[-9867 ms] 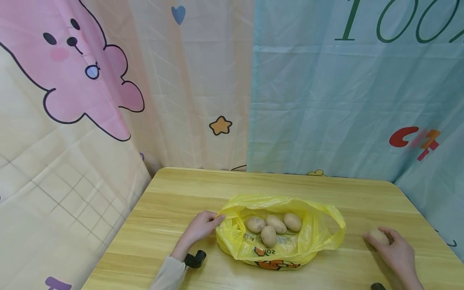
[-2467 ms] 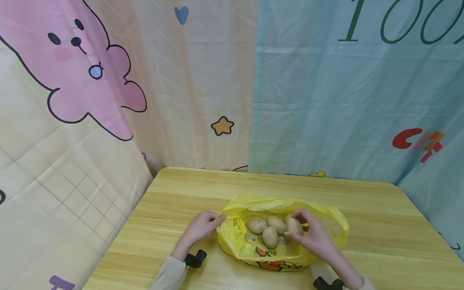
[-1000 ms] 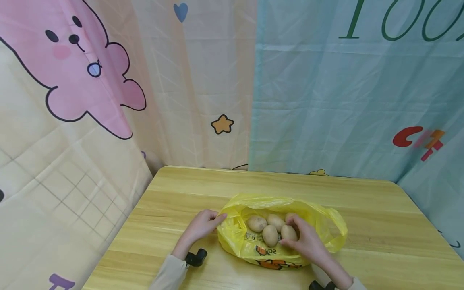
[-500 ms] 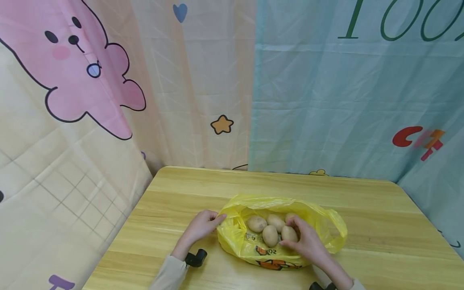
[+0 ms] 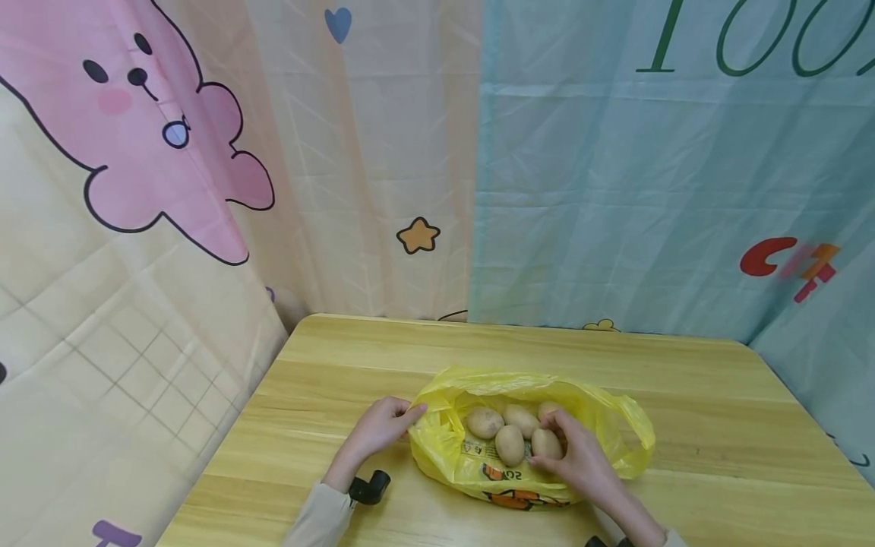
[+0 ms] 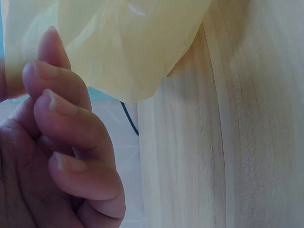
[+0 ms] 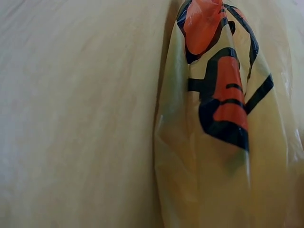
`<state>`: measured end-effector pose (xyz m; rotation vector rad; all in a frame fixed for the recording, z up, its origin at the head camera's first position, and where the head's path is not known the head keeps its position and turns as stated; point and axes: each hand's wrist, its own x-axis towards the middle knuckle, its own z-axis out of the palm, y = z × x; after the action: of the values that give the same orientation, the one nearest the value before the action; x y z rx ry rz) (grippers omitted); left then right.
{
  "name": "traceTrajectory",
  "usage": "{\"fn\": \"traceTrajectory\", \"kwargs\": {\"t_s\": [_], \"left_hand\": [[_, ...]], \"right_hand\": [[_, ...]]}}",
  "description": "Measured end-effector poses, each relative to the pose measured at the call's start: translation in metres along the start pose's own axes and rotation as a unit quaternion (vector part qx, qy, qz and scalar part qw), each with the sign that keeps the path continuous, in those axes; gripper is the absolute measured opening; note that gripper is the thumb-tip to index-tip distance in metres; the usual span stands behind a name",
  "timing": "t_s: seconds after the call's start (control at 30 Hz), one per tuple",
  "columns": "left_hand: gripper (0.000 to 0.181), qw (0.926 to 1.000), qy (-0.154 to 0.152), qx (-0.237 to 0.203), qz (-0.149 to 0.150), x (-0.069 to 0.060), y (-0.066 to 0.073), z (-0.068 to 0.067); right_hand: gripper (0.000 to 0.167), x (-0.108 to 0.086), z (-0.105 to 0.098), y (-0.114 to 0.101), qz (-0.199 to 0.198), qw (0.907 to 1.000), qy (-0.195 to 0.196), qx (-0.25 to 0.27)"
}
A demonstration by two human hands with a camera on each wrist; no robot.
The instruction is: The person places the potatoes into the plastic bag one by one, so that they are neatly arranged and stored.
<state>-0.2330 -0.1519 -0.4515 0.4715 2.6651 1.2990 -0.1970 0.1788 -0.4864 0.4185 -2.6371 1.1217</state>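
Observation:
A yellow plastic bag (image 5: 444,456) lies on the table with its mouth spread, and several potatoes (image 5: 509,445) rest inside. At the bag's left rim my left hand (image 5: 383,422) pinches the plastic between thumb and fingers. In the left wrist view, the curled fingers of the left hand (image 6: 80,137) show beside the thin bag (image 6: 137,52). My right hand (image 5: 581,457) reaches over the near rim, thumb and fingers around the front right potato (image 5: 546,444). It partly hides another potato (image 5: 549,410) behind. The right wrist view shows the bag's printed outer side (image 7: 223,104).
The wooden table (image 5: 718,410) extends around the bag. Printed curtains (image 5: 581,190) hang behind its far edge and along both sides. One loop handle (image 5: 639,425) of the bag sticks out to the right. Black wrist mounts (image 5: 370,487) sit on both forearms.
My right hand has brought a potato from the table's right side into the bag and lowered it at the front right. In the last second hardly anything moves. The left hand stays at the rim.

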Motion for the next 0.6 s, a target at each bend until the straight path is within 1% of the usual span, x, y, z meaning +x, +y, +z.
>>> {"fn": "traceTrajectory", "kwargs": {"t_s": [0.23,0.43,0.6], "left_hand": [[0.047,1.0000,0.000,-0.001,-0.002,-0.0004,0.0001,-0.0002],[0.049,1.0000,0.001,-0.001,-0.004,-0.0003,-0.0004,-0.0001],[0.049,1.0000,0.000,-0.002,-0.005,-0.0001,-0.0001,-0.0001]], "right_hand": [[0.053,-0.0015,0.0008,0.0013,0.009,0.9998,-0.003,0.018],[0.053,-0.0019,0.0006,0.0010,0.010,0.9998,-0.002,0.016],[0.051,-0.0017,0.0003,0.0010,0.019,0.9996,-0.008,0.021]]}}
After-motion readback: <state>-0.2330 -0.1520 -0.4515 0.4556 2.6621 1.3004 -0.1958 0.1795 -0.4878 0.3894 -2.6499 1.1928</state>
